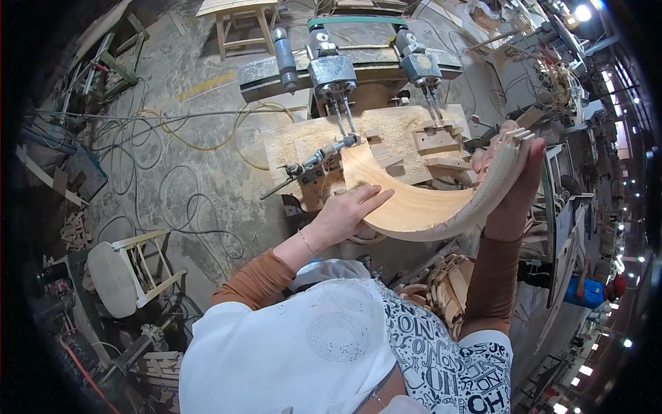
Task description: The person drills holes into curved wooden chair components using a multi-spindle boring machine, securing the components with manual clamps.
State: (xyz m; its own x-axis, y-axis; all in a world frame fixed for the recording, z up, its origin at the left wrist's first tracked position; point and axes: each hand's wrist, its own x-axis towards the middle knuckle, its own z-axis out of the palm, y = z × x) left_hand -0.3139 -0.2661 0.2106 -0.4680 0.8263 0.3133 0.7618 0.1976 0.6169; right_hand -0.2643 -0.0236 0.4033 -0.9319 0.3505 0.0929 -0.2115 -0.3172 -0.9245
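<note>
A wide, curved wooden panel [420, 210] spans both of my hands, its smooth concave face towards the machine and its outer side pale and rough. My left hand [347, 215] grips its lower left edge, with fingers lying over the inner face; the underside of this grip is hidden. At the raised right end, my right hand [518, 181] wraps round the panel, fingertips showing on the inside. The panel's left end meets a metal clamp cylinder [329, 153] beneath the left drilling head [332, 74] of the machine. A second drilling head [419, 65] stands further right.
Sawdust covers the machine's wooden bed [396, 124], where wooden blocks [436, 140] are fixed. Hoses [241, 134] trail over the floor at left, near a chair frame [148, 269]. Curved wood pieces [452, 283] are stacked beside my body. Another person [586, 292] is at far right.
</note>
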